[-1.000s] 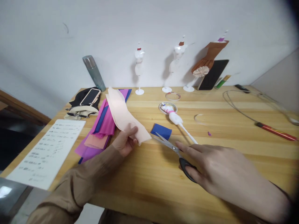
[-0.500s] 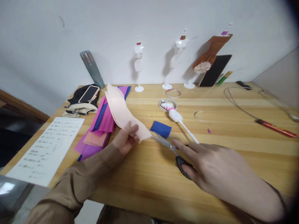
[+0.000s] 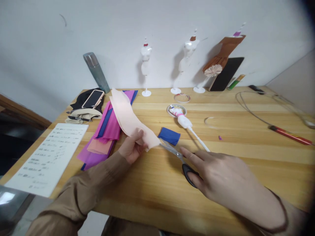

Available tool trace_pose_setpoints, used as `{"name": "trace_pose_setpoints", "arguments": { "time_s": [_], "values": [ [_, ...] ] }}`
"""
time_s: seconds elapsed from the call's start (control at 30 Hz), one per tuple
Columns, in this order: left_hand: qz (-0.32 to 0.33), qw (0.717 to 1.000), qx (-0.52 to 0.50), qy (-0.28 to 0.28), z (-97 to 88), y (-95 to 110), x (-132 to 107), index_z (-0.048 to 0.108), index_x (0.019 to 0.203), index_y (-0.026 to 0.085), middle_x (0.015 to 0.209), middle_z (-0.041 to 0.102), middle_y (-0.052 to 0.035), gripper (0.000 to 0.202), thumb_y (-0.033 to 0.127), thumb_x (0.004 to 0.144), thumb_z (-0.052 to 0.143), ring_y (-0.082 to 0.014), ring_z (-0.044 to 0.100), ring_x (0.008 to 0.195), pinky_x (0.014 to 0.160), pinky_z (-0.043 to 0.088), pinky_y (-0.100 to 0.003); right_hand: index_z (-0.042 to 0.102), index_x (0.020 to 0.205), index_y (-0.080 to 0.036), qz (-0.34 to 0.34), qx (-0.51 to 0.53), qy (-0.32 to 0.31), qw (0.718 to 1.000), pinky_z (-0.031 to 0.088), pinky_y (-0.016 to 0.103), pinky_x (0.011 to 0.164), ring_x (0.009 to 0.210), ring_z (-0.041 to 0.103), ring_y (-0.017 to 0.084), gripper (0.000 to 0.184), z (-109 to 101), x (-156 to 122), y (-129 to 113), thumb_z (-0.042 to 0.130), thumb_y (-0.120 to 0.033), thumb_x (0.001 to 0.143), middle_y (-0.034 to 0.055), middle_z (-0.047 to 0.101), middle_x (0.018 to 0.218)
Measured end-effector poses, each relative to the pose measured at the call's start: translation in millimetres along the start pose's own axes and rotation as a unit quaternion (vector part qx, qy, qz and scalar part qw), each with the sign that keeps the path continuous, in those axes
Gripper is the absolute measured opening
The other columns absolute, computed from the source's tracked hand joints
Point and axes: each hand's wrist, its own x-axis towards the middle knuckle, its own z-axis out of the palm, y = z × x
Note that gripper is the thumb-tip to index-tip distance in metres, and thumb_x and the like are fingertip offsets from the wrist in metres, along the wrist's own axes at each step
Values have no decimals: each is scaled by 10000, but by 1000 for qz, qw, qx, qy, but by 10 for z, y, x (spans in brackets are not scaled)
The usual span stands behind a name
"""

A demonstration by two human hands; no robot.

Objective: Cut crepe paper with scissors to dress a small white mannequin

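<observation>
My left hand (image 3: 133, 147) pinches a long strip of pale peach crepe paper (image 3: 125, 113) near its right end, thumb on top. The strip's far end rests over a pile of folded magenta, purple and blue paper (image 3: 114, 123). In my right hand (image 3: 216, 173) is a pair of scissors (image 3: 177, 154) with black handles, thumb in one loop and index finger along the pivot. The blade tips touch the strip's right corner. A small folded blue paper piece (image 3: 169, 135) lies just behind the blades. Beyond them lies a white mini mannequin (image 3: 184, 121) on its side.
White mini mannequins (image 3: 146, 68) stand along the wall, one in a brown paper dress (image 3: 225, 49). A dark tablet (image 3: 227, 75) leans there. Left are a bottle (image 3: 95, 72), a phone (image 3: 93, 99) and a written sheet (image 3: 46, 157). A red-handled tool with cable (image 3: 290, 134) lies right.
My right hand has moved slightly left with the scissors, and the blades have come closer together at the strip's corner. My left hand holds nearly still.
</observation>
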Motion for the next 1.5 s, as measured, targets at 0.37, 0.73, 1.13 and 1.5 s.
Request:
{"name": "trace_pose_setpoints", "arguments": {
  "time_s": [0.37, 0.73, 1.13, 1.5],
  "values": [
    [-35, 995, 57, -68, -71, -76, 0, 702, 1048, 141, 930, 750, -104, 254, 162, 801, 754, -163, 686, 690, 454, 518, -168, 671, 1214, -172, 49, -36, -20, 998, 331, 320, 426, 500, 650, 240, 464, 41, 51, -29, 582, -255, 766, 60, 726, 751],
    [-24, 985, 152, -75, -137, -88, 5, 661, 754, 128, 587, 561, -15, 167, 222, 758, 799, -43, 391, 428, 308, 214, -131, 664, 1248, -184, 63, -53, -54, 995, 304, 313, 486, 602, 653, 283, 507, 16, 75, 69, 593, -301, 760, 102, 694, 772],
    [34, 973, 195, -123, -270, -175, 127, 644, 698, 125, 541, 510, 0, 427, 460, 616, 895, -33, 325, 408, 336, 158, -200, 656, 1212, -224, 76, 18, -119, 990, 155, 302, 527, 572, 645, 272, 459, -20, 77, 78, 494, -299, 790, 84, 696, 747],
    [36, 965, 224, -131, -300, -174, 133, 661, 712, 135, 555, 522, 3, 442, 502, 603, 882, -46, 344, 417, 353, 172, -212, 713, 1029, -210, 60, 40, -122, 990, 88, 304, 542, 509, 622, 253, 312, -15, 71, 101, 518, -238, 788, 67, 675, 634]
  ]
}}
